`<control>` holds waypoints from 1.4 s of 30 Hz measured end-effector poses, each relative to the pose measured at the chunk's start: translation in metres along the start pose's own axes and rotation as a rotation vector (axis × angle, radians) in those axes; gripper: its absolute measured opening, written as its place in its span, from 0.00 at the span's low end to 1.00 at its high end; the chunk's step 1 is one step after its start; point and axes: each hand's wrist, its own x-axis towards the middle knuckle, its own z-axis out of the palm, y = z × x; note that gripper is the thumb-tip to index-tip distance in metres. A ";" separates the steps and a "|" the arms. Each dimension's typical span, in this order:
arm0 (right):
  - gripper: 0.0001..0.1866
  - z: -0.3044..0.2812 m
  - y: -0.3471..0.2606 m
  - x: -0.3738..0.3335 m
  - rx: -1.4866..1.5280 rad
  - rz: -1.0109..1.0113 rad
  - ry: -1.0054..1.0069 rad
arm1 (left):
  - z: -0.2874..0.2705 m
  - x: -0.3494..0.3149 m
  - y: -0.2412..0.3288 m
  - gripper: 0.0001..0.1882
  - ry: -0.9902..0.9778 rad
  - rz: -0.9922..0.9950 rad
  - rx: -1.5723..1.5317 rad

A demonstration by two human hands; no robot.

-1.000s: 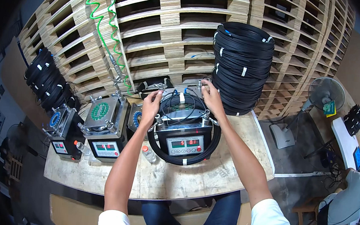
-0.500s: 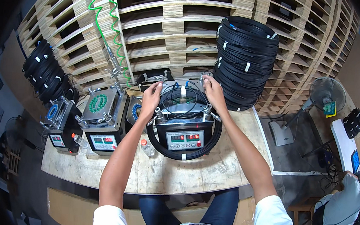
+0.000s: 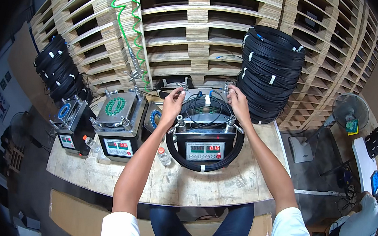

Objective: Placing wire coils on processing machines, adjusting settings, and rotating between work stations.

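Before me stands a polishing-type machine (image 3: pixel 230 145) with a metal top, a lit front display and corner posts with knobs. A coil of black cable (image 3: pixel 202 167) hangs around its front, and thin cable loops (image 3: pixel 198 114) with blue-ended connectors lie over the top, a white tie among them. My left hand (image 3: pixel 172 105) is at the far left corner, fingers drawn together close by a metal knob; what they hold is hidden. At the far right corner, my right hand (image 3: pixel 239 105) has its fingers closed at a metal clamp knob (image 3: pixel 227 86).
Two similar machines (image 3: pixel 118 125) (image 3: pixel 72 123) stand to the left, with small clear bottles (image 3: pixel 164 156) (image 3: pixel 90 143) on the wooden table (image 3: pixel 183 187). Black cable coils (image 3: pixel 271 76) rise behind right. Wooden pallets (image 3: pixel 201 24) back the table; a fan (image 3: pixel 344 116) and another person (image 3: pixel 359 225) are right.
The whole view has shifted, so the scene sits further right and slightly lower. Both hands stay at the machine's far corners. The display's left red digit has gone dark.
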 end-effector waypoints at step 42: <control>0.19 0.002 0.001 0.000 0.049 -0.029 0.020 | -0.002 0.002 0.000 0.24 0.018 0.035 0.027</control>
